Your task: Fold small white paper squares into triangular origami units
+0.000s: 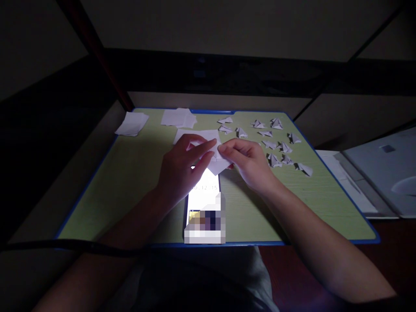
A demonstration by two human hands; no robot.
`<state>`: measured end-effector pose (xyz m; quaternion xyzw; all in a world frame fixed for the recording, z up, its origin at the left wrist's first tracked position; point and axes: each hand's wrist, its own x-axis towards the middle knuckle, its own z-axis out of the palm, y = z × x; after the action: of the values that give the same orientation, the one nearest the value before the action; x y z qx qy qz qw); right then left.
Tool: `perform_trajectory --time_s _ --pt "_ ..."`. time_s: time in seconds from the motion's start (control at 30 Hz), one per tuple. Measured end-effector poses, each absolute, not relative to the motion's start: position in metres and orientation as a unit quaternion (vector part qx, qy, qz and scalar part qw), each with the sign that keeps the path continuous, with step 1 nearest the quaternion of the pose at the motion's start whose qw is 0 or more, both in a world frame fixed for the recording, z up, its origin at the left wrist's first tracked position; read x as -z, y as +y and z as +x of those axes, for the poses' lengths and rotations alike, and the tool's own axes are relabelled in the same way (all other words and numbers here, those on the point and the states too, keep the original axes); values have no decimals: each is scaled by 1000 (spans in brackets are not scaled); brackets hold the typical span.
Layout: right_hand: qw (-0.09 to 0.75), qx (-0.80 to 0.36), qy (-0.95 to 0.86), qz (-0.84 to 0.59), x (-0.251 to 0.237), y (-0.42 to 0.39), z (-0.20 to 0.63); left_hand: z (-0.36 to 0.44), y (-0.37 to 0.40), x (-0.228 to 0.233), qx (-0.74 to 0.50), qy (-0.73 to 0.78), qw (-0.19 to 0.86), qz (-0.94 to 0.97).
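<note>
A white piece of paper, partly folded with a pointed lower corner, is held above the middle of the table. My right hand pinches its right side between thumb and fingers. From the left, my left hand holds the same paper, thumb and forefinger lying over its front; its other fingers are largely hidden. Beneath the hands lies a lit phone showing digits, its lower part pixelated. Another white sheet shows just behind my fingers.
Several small folded paper figures are spread over the right side of the green, blue-edged table. Stacks of paper lie at the far left and back middle. A dark cable crosses the lower left. Pale flat objects lie beyond the right edge.
</note>
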<state>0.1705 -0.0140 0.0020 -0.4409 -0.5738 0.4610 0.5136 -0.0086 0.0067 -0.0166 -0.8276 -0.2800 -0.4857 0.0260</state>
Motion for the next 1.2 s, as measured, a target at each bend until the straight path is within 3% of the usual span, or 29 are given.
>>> perform_trajectory --time_s 1.2 --pt "511 -452 -583 -442 -1 -13 171 -8 5 14 484 -259 49 -834"
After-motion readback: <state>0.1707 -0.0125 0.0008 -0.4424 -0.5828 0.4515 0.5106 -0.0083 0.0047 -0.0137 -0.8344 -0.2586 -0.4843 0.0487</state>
